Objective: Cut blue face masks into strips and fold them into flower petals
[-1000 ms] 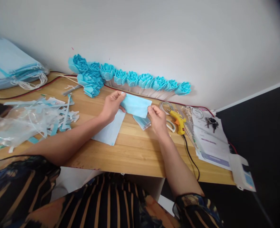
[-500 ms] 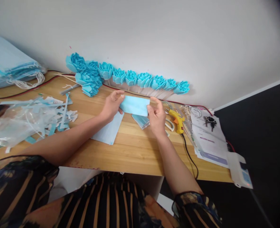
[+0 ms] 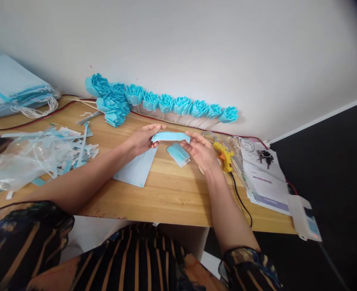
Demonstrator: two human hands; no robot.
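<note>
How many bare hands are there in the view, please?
2: the left hand holds the left end of the light-blue fabric piece; the right hand holds its right end. No other hands show.

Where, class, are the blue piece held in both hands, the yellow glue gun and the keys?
Blue piece (image 3: 170,137): head view, middle of its visible face.
Yellow glue gun (image 3: 228,161): head view, its handle.
Keys (image 3: 267,154): head view, the dark bunch's middle.

Keys (image 3: 265,157) lie on printed papers (image 3: 271,188) at the right end of a wooden table (image 3: 166,202), near a white box (image 3: 301,216) glowing with a small red light. At left, a crumpled clear bag (image 3: 17,161) rests beside cut scraps (image 3: 81,147); a red-and-black cable (image 3: 61,106) trails along the pale wall (image 3: 196,48).
</note>
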